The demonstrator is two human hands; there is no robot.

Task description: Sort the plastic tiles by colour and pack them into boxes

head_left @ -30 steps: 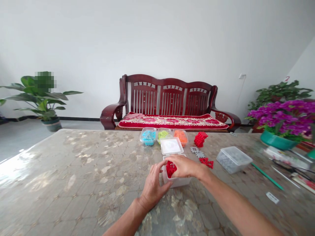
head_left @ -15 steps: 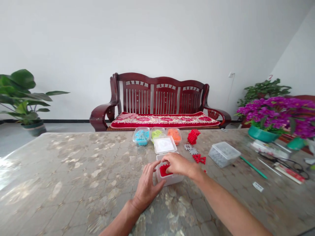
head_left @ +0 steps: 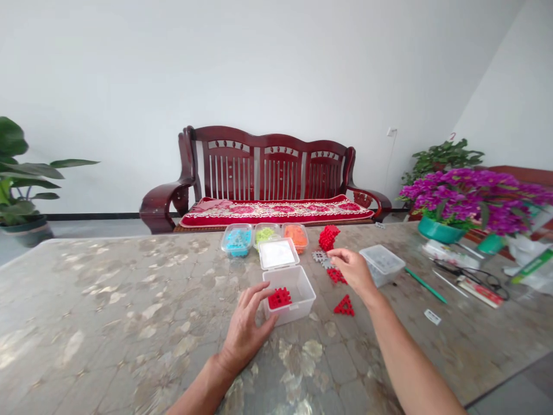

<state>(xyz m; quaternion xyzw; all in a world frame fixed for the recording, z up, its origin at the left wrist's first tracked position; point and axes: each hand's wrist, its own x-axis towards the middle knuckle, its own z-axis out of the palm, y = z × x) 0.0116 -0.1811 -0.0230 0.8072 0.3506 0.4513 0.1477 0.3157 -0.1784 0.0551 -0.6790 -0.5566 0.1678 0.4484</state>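
A clear plastic box (head_left: 305, 308) stands in front of me with its lid (head_left: 277, 253) tipped back. Inside, red interlocking pieces (head_left: 280, 297) lie at the left. My left hand (head_left: 249, 314) is at the box's left side, fingers along the rim and thumb against the front wall. My right hand (head_left: 352, 270) reaches over the grey toothed pieces (head_left: 320, 257), thumb and fingers slightly apart, with nothing visible in them. Just under it are red pieces (head_left: 336, 276), partly hidden. A red triangular piece (head_left: 344, 306) lies nearer me. Behind the fingers stands a red built ball (head_left: 328, 237).
Tubs of blue pieces (head_left: 238, 241), green pieces (head_left: 264, 233) and orange pieces (head_left: 296, 236) line the far edge. To the right are a lidded clear box (head_left: 382, 264), a green pencil (head_left: 425, 285), glasses (head_left: 469, 272) and purple flowers (head_left: 466, 196). A wooden bench (head_left: 268, 167) stands beyond.
My right hand has left the box and moved right, over the grey pieces. The red pieces in the box and the red triangle now show fully. My left hand stays at the box.
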